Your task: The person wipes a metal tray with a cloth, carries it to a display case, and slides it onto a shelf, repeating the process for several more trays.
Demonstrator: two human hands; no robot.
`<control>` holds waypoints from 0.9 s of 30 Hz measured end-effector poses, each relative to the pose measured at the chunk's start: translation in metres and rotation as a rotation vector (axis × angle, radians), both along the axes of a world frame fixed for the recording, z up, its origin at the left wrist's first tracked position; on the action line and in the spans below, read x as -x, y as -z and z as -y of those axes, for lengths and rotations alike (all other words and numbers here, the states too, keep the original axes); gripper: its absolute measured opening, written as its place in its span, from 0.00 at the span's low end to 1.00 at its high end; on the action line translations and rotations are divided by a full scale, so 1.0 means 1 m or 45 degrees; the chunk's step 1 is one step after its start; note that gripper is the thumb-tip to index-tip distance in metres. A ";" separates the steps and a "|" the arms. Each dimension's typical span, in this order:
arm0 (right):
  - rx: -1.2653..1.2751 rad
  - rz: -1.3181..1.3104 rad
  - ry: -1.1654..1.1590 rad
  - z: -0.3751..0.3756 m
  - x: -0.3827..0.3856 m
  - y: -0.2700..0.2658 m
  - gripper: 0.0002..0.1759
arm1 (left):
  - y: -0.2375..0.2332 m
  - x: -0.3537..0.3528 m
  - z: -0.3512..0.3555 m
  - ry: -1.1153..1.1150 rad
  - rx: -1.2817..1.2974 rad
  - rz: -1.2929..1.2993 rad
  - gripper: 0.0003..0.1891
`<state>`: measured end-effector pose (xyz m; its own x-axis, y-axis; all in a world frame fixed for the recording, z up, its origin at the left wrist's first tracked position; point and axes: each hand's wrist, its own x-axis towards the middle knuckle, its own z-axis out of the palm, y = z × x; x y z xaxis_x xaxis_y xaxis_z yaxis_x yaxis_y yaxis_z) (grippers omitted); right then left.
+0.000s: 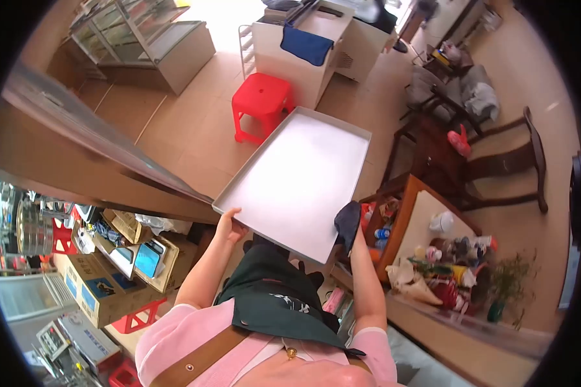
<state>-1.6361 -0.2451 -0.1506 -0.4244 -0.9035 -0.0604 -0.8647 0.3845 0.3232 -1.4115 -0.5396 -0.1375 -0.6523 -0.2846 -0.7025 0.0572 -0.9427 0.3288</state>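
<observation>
A large rectangular baking tray (pixel 297 174) with a low grey rim extends in front of my body, its inside bright white. My left hand (pixel 231 227) grips its near left corner, with the thumb over the rim and the other fingers mostly underneath. On the near right side, my right hand (pixel 349 227) is covered by a dark blue cloth or mitt and holds the tray's edge. The fingers under that covering are hidden. A dark green apron (pixel 274 290) hangs below the tray.
Beyond the tray stands a red plastic stool (pixel 262 100) before a white counter (pixel 284 55). A wooden table (pixel 403 226) with clutter and a dark wooden chair (pixel 507 158) are on the right. Door frame (pixel 110 174) and cardboard box (pixel 103 290) are left.
</observation>
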 end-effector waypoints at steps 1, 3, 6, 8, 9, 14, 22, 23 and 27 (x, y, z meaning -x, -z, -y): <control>-0.051 0.017 -0.019 0.013 0.022 -0.008 0.08 | 0.012 0.006 0.005 -0.007 -0.049 -0.029 0.20; -0.138 0.037 -0.034 0.042 0.068 -0.016 0.08 | 0.006 0.030 0.002 -0.128 -0.080 -0.027 0.22; 0.201 0.229 0.021 0.072 0.110 -0.031 0.11 | 0.012 0.074 0.014 -0.347 -0.186 0.036 0.21; 0.415 0.364 0.072 0.089 0.136 -0.045 0.14 | 0.025 0.106 0.040 -0.460 -0.259 0.090 0.19; 0.533 0.415 0.099 0.101 0.154 -0.051 0.15 | 0.025 0.124 0.057 -0.501 -0.247 0.119 0.16; 0.479 0.459 0.039 0.109 0.185 0.004 0.15 | 0.080 0.213 0.136 -0.714 -0.313 0.086 0.11; 0.309 1.001 0.535 0.133 0.167 0.016 0.18 | 0.193 0.420 0.203 -0.870 -0.317 -0.114 0.08; 0.290 1.026 0.543 0.131 0.165 0.023 0.18 | 0.207 0.439 0.201 -0.873 -0.317 -0.100 0.09; 0.240 1.156 0.584 0.125 0.160 0.053 0.19 | 0.240 0.507 0.175 -0.737 -0.380 0.307 0.15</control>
